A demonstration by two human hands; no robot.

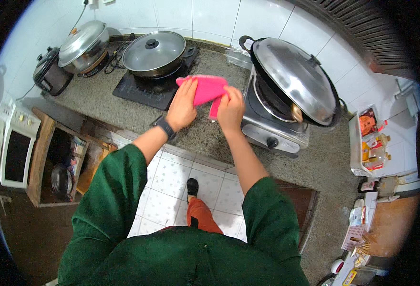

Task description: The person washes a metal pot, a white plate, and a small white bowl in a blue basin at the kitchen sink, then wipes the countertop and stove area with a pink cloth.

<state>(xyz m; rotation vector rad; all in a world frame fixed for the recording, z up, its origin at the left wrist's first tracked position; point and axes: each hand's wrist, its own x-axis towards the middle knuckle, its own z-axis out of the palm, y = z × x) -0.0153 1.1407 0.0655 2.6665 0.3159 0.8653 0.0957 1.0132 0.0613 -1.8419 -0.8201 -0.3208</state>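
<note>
A bright pink cloth (210, 87), partly folded, is held up between my two hands above the stone counter. My left hand (183, 105), with a dark watch on its wrist, lies over the cloth's left part, fingers extended and pressing on it. On the other side my right hand (231, 107) pinches the cloth's right edge, and a loose end hangs below. To the left of the cloth sits a black induction cooktop (142, 89) carrying a lidded pan (154, 53). Close by on the right stands a gas stove (274, 137) with a large lidded wok (292, 78).
A steel pot (84, 46) and a dark electric cooker (52, 71) occupy the counter's left end. Behind the stove is a clear plastic container (239, 58). Bottles fill a white rack (356, 146) at right. A microwave (16, 146) stands at left, a range hood (360, 32) overhead.
</note>
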